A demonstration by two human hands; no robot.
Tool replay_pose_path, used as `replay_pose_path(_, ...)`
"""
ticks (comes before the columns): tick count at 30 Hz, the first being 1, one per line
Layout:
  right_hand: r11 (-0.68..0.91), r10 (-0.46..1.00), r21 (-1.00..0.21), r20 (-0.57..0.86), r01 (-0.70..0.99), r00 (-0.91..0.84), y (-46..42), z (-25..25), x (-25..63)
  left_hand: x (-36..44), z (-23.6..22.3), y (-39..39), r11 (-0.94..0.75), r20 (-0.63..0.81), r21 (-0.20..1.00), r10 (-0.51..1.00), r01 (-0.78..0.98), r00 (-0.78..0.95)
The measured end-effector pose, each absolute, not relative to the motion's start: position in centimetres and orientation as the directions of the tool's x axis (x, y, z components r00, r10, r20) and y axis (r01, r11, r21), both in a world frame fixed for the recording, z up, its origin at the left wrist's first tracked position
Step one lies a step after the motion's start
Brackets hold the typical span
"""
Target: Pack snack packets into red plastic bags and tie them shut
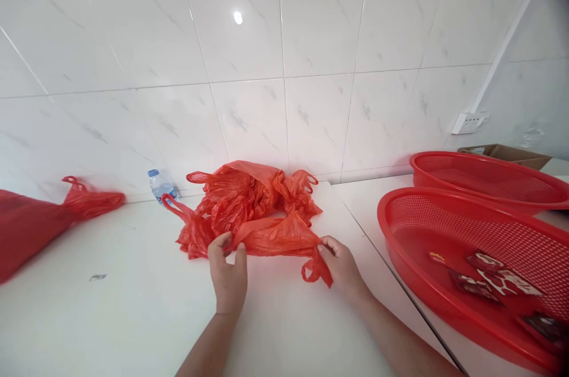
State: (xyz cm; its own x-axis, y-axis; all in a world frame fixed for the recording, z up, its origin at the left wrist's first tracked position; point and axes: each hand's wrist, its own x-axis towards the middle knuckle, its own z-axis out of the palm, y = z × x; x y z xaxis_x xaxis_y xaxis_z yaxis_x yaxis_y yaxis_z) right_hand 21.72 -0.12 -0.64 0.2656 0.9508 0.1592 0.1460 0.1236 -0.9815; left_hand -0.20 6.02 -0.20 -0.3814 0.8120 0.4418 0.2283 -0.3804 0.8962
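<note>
A red plastic bag [275, 236] is stretched sideways just above the white table, between my two hands. My left hand [228, 276] has its thumb and fingers curled at the bag's left end, where they grip the thin film. At the right end my right hand [340, 264] pinches the bag near its neck, and a loop handle [315, 269] dangles below the fingers. Right behind it lies a crumpled heap of red plastic bags [249, 193], with handles sticking out to both sides.
To the right stand two red mesh baskets, a near one [409, 246] with several small dark packets [475, 285] and one behind [444, 166]. A water bottle [160, 186] is by the tiled wall. Another red bag [31, 226] lies far left. A cardboard box [511, 155] is at back right.
</note>
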Motion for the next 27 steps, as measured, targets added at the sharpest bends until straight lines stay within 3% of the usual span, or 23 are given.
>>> replay_pose_path(2, 0.215, 0.894, -0.91, 0.33, 0.355, 0.304, -0.6, -0.5, 20.8, 1.2, 0.1, 4.5, -0.434, 0.486, 0.861, 0.857, 0.264, -0.174)
replay_pose_path(5, 0.365, 0.832, -0.724, 0.536, 0.585, 0.144, -1.5, -0.8, 18.6, 3.6, 0.2, 2.5, -0.304, 0.295, 0.952, 0.941, 0.037, 0.163)
replay_pose_path(7, 0.371, 0.837, -0.661, 0.542, 0.652, 0.074, -2.0, -1.0, 17.3, 4.6, 0.1, 1.7, -0.141, 0.17, 0.983, 0.946, -0.121, 0.277)
replay_pose_path(10, 0.241, 0.897, -0.693, 0.427, 0.679, 0.117, -2.0, -1.2, 16.7, 4.9, -0.1, 2.0, 0.071, 0.027, 0.949, 0.951, -0.306, 0.307)
replay_pose_path(13, 0.083, 0.95, -0.801, 0.243, 0.593, 0.195, -1.5, -0.7, 17.7, 3.9, -0.5, 3.3, 0.166, -0.058, 0.863, 0.971, -0.478, 0.234)
replay_pose_path(18, -0.022, 0.953, -0.94, 0.083, 0.342, 0.292, -0.6, 0.2, 21.0, 2.0, -0.7, 5.5, 0.04, -0.047, 0.796, 0.999, -0.604, 0.003)
replay_pose_path(23, -0.032, 0.733, -0.989, 0.073, 0.142, 0.676, -0.3, 0.9, 24.7, 0.3, 0.1, 6.6, 0.001, -0.111, 0.826, 0.981, -0.564, -0.16)
replay_pose_path(25, 0.03, 0.679, -0.999, 0.033, 0.016, 0.733, 0.0, 0.8, 25.6, 0.1, 0.2, 6.7, 0.007, -0.091, 0.878, 0.984, -0.478, -0.152)
replay_pose_path(27, 0.1, 0.714, -0.984, -0.032, -0.148, 0.699, 0.3, 0.5, 26.0, 0.3, 0.2, 6.3, -0.042, -0.012, 0.963, 0.98, -0.267, -0.198)
